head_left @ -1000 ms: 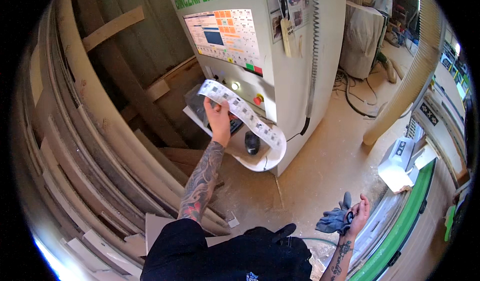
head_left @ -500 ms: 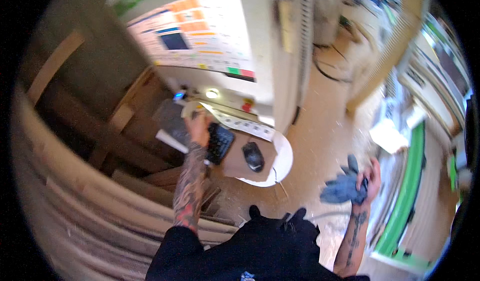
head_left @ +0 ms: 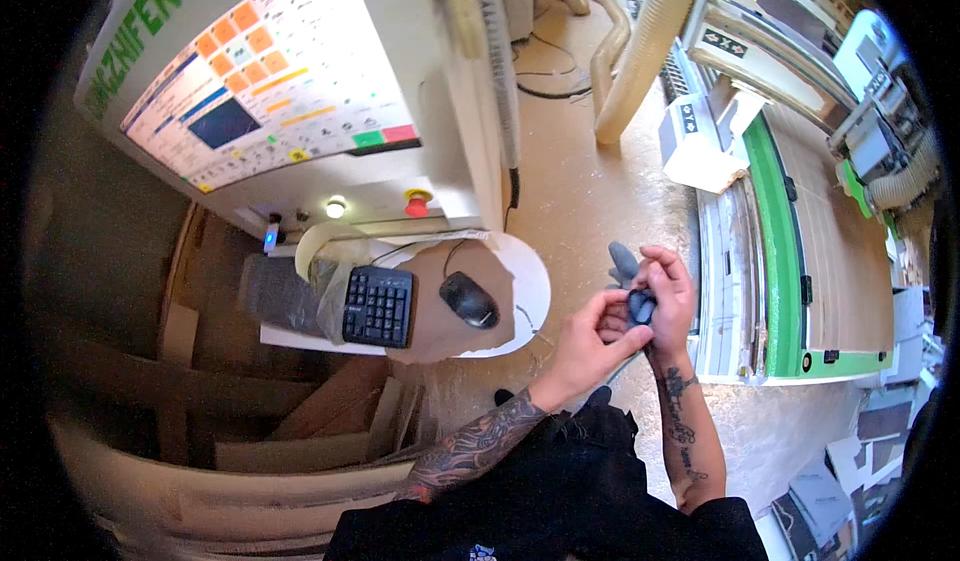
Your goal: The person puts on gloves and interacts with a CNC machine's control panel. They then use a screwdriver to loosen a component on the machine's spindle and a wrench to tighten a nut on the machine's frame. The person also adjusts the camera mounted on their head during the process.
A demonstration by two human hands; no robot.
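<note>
In front of my body, both hands meet at a bunch of dark blue-grey work gloves (head_left: 625,259). My right hand (head_left: 672,299) holds the gloves, its fingers curled and partly hiding them. At the rolled dark cuff between the hands, my left hand (head_left: 592,353) is closed with thumb and fingers pinching it. Part of a glove sticks up beyond the fingers. Whether one glove or two are bunched there, I cannot tell.
To the left, a machine control cabinet carries a lit screen (head_left: 270,71), a red stop button (head_left: 417,202) and a white shelf (head_left: 533,286) with keyboard (head_left: 378,306) and mouse (head_left: 469,301). A green-edged machine bed (head_left: 770,251) stands right. Cardboard-brown boards (head_left: 250,501) lie lower left.
My left hand has left the shelf by the control panel and come right to the gloves in my right hand. The view has turned toward the right.
</note>
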